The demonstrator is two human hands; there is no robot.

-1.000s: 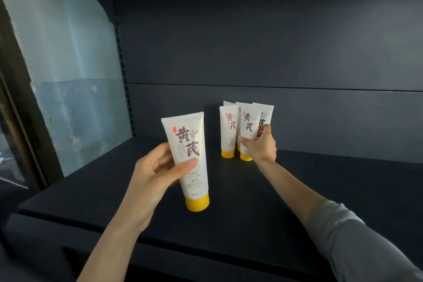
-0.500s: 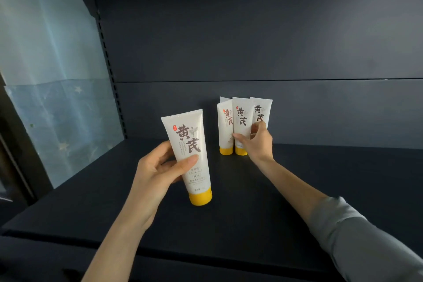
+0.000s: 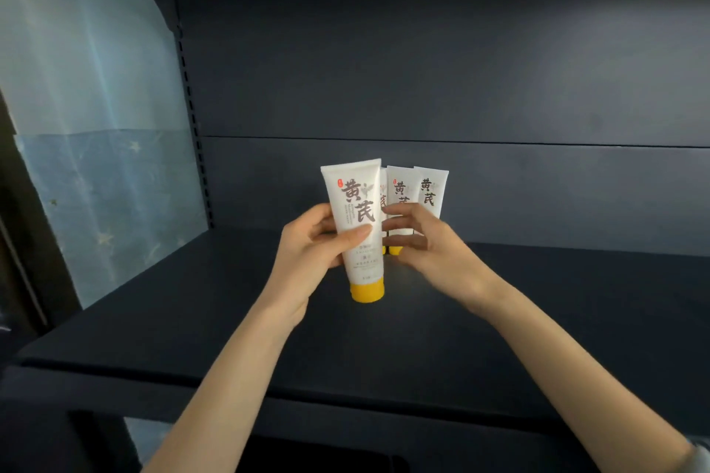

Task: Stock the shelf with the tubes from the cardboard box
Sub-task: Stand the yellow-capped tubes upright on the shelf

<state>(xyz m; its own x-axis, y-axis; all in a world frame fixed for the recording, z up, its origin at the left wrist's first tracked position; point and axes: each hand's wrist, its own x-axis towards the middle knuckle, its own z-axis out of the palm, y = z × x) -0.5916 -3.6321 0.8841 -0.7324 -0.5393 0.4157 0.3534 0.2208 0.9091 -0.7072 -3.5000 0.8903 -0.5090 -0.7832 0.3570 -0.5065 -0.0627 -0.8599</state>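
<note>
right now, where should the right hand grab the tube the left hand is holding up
Take the tube by its flat white body just above the yellow cap, coming in from its right edge. It stands upright, cap down; the left hand covers the left edge and middle, so the lower right side is bare. The right hand, open, is already beside it.

Pale blue starred paper (image 3: 96, 150) covers the left side panel.
</note>
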